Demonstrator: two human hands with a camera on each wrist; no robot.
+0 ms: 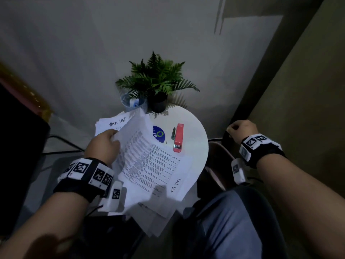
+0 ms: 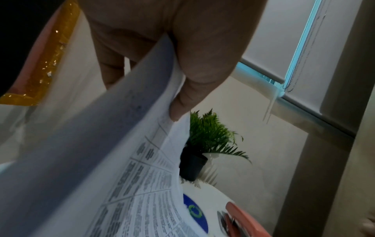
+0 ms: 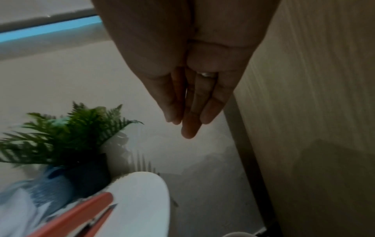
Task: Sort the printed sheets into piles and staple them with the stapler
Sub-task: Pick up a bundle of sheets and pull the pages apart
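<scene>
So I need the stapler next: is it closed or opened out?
Closed: the stapler lies flat on the table, top arm down on its base.

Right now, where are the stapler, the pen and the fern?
stapler [image 1: 178,137]: head view, middle of its red top.
pen [image 1: 173,133]: head view, mid-barrel.
fern [image 1: 155,75]: head view, central fronds.

White sheets [image 1: 149,165] carry dense black print. The stapler [image 1: 178,137] is coral red, the table [image 1: 194,131] white, the sticker [image 1: 159,134] blue with a green ring, the fern [image 1: 156,75] green in a black pot [image 1: 158,103].
</scene>
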